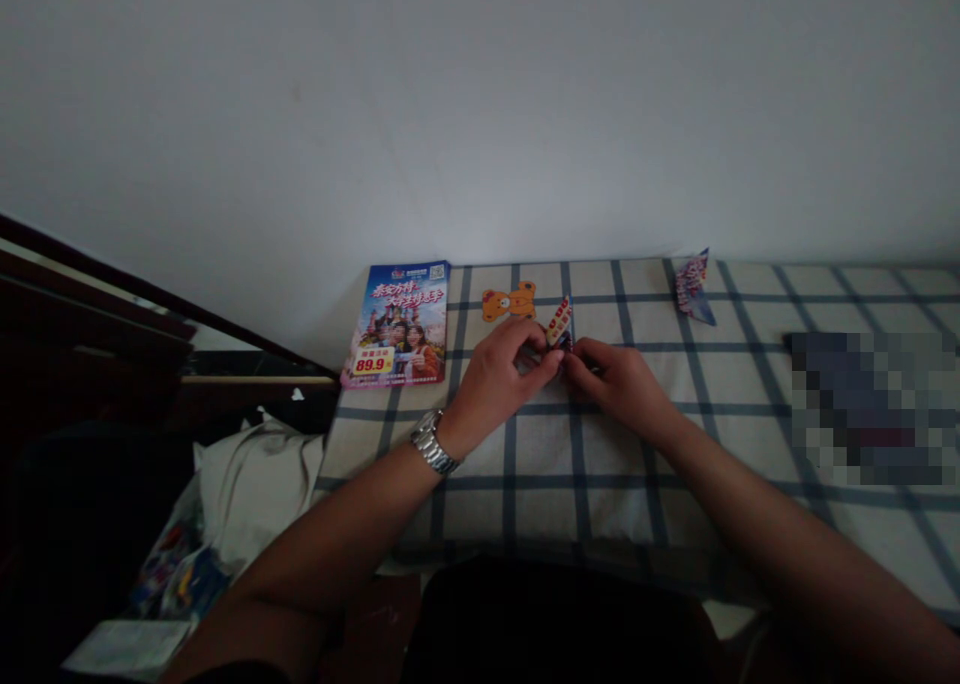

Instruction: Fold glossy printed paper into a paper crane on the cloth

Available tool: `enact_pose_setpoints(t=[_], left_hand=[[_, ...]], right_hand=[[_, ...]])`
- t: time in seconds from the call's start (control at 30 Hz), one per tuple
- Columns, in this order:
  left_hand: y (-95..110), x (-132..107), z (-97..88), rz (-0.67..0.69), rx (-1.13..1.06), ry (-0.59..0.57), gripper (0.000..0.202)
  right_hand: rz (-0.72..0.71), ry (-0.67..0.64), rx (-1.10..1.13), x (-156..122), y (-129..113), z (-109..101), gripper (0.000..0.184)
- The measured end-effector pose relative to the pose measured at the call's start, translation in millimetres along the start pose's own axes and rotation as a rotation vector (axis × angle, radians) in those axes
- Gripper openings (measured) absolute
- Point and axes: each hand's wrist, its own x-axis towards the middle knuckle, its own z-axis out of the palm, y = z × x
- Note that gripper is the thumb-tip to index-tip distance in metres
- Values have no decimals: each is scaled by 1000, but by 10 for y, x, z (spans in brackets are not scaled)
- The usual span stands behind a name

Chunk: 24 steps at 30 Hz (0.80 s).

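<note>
Between my hands, over the checked cloth [540, 444], is a small printed packet [559, 322] with red lettering on a pale ground. My left hand [506, 369], with a metal watch [433, 442] on its wrist, pinches the packet's lower left side. My right hand [619, 379] is closed at the packet's lower right edge, its fingertips almost meeting the left thumb. The fingers partly hide the packet, and whether it is torn cannot be made out. Just beyond my left hand lies a flat orange bear-shaped piece [508, 301].
A colourful printed flyer [401, 329] lies left on the cloth. A purple-and-blue wrapper [694, 286] stands near the wall at the right, and a blurred-out dark item [874, 409] lies farther right. White bags [255, 494] sit below the left edge, by a dark wooden rail [150, 299].
</note>
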Motion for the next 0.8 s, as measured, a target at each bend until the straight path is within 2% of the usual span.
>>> enact_pose_setpoints(t=[0.1, 0.23, 0.33, 0.4, 0.47, 0.67, 0.8], left_hand=[[-4, -1, -10, -15, -33, 31, 27], [-33, 14, -36, 43, -15, 54, 48], [-76, 38, -61, 135, 51, 33, 50], [-99, 55, -74, 186, 99, 31, 50], [-113, 66, -82, 236, 133, 28, 48], [-141, 68, -61, 292, 129, -24, 48], [-165, 66, -46, 303, 110, -41, 47]], right_hand=[[2, -1, 59, -1, -13, -2, 27], [40, 27, 249, 6, 49, 19, 23], [65, 124, 410, 26, 131, 25, 39], [47, 156, 426, 40, 169, 16, 58], [12, 151, 404, 45, 182, 3, 65], [-45, 84, 260, 15, 133, 0, 41], [-32, 105, 234, 8, 115, 10, 36]])
